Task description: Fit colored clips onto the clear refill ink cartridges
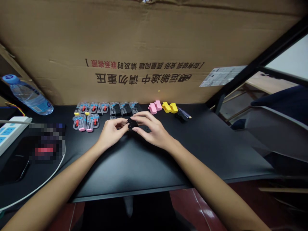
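Observation:
Between my two hands is a small black plastic part (132, 124), held just above the black table (115, 170). My left hand (113, 130) pinches its left side with thumb and forefinger. From the right, my right hand (152, 130) closes its fingers and thumb on the same part. Just behind my hands stands a row of clear plastic pieces with black parts (125, 109). Left of those lie several clear pieces with red and blue insides (92, 122). Pink clips (154, 106) and yellow clips (169, 107) sit beyond my right hand.
A large cardboard sheet (149, 41) stands along the back edge. On the left are a water bottle (30, 94), a white power strip (13, 131), a black phone (15, 160) and a white cable (54, 173). A pen-like object (184, 113) lies at the right beside a dark piece.

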Available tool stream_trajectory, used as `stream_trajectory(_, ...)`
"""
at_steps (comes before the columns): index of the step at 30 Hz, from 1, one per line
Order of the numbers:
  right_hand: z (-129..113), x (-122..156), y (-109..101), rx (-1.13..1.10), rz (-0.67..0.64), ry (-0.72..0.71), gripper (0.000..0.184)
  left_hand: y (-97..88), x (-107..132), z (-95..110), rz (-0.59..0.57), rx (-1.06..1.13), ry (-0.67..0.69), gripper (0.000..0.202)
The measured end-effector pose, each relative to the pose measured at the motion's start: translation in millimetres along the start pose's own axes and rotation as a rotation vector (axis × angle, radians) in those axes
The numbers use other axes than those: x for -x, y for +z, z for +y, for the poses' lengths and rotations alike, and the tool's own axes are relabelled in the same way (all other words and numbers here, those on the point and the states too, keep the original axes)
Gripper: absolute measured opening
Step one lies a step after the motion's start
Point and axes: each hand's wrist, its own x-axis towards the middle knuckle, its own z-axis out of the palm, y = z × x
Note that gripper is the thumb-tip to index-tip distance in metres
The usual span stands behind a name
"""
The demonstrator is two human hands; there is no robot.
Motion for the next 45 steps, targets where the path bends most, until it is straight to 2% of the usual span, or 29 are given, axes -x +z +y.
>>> stream_trajectory(5,13,-5,-31,0.14,0.197,0.188,0.026,-7.7,-4,-2,0.029,-0.024,-0.011,0.026)
stream_trajectory(7,19,-6,-43,0.195,0.227,0.256,0.026,-10.6,-5,-3,0.041,-0.047,0.005,0.024)
stream_trajectory(9,23,-7,-52,0.227,0.138,0.311,0.027,-12.3,-6,-3,0.05,-0.067,0.019,0.023)
stream_trajectory(12,26,-5,-60,0.262,-0.146,0.419,0.029,-12.4,-5,-3,0.052,-0.084,0.022,0.023)
stream_trajectory(15,31,-2,-60,0.317,-0.407,0.549,0.022,-10.6,-4,-3,0.066,-0.091,0.009,0.022)
stream_trajectory(17,34,1,-54,0.349,-0.486,0.583,0.018,-9.1,-4,-3,0.078,-0.086,-0.002,0.023)
stream_trajectory(23,31,2,-31,0.351,-0.487,0.479,0.002,-6.0,-3,-3,0.045,-0.055,-0.034,0.031)
stream_trajectory(28,23,1,-25,0.422,-0.463,0.395,0.011,-6.0,-1,-1,0.03,-0.038,0.008,0.043)
stream_trajectory(32,25,1,-22,0.384,-0.437,0.348,0.018,-6.9,0,1,-0.002,-0.178,0.046,0.042)
stream_trajectory(34,25,0,-20,0.284,-0.356,0.304,0.016,-7.2,1,3,-0.022,-0.256,0.075,0.04)
stream_trajectory(39,9,-5,-13,-0.012,0.016,0.174,0.016,-6.4,1,5,-0.04,-0.347,0.129,0.037)
stream_trajectory(41,0,-6,-9,-0.092,0.032,0.141,0.016,-6.2,1,5,-0.033,-0.363,0.14,0.036)
stream_trajectory(45,-4,-3,0,-0.144,-0.044,0.105,0.019,-5.9,2,4,-0.044,-0.404,0.165,0.036)
